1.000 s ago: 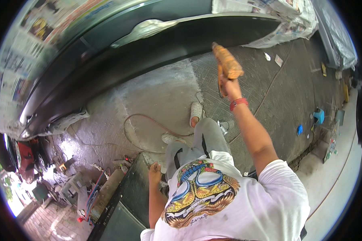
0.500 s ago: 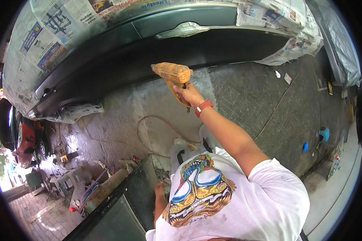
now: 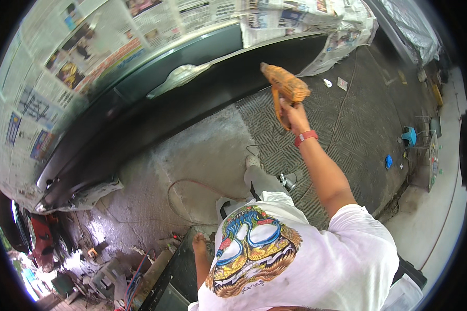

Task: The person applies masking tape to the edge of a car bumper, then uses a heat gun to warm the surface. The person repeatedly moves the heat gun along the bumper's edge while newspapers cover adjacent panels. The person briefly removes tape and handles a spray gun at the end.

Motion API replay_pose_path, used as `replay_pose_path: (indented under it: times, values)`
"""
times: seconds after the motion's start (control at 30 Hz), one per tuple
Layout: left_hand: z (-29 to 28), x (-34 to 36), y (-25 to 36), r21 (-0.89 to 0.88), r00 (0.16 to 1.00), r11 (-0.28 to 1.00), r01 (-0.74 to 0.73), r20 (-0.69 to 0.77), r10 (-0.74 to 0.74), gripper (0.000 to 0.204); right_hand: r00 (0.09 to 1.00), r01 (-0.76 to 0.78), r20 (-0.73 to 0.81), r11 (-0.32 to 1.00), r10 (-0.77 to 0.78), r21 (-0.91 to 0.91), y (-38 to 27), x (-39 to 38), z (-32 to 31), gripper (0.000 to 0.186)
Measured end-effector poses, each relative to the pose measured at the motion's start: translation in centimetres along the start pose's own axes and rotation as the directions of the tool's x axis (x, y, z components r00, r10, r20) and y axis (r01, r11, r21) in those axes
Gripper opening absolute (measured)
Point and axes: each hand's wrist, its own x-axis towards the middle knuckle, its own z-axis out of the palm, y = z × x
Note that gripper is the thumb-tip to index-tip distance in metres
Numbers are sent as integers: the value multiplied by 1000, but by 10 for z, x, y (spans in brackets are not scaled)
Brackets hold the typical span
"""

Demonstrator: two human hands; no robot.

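My right hand (image 3: 297, 118), with a red band at its wrist, is wrapped round the handle of an orange heat gun (image 3: 287, 84). The heat gun's nozzle points up and left at the black lower panel (image 3: 213, 90) of a vehicle side, apart from it. A whitish covered patch (image 3: 179, 81) sits on that panel's upper edge, left of the nozzle. My left hand (image 3: 199, 243) hangs low beside my body, near a dark flat-topped surface (image 3: 166, 277); its fingers are too small to make out.
Newspaper (image 3: 109, 52) covers the vehicle's upper part. A hose (image 3: 174, 192) loops over the floor before my feet. A silver metal tool (image 3: 288, 181) lies by my leg. A blue stool (image 3: 409, 136) stands at the right. Clutter and a red motorcycle (image 3: 41, 238) are at the left.
My right hand has carried the heat gun rightward along the panel. My view has turned, so the vehicle slants more, and the silver tool by my leg now shows.
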Motion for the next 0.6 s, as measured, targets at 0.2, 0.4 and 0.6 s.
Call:
replay_pose_path:
  times: [0.2,0.4,0.6]
  values:
    - [25,35,93,-72,999,997,-32,-21,31,37,951,38,-307,999,-41,-17,-24,93,-124,21]
    - [55,24,144,191,996,978,-85,6,85,41,889,77,-448,996,-92,-51,-63,179,-203,25]
    - [67,-8,136,343,998,938,-59,26,54,38,746,224,-634,973,-205,-51,-88,241,-235,26]
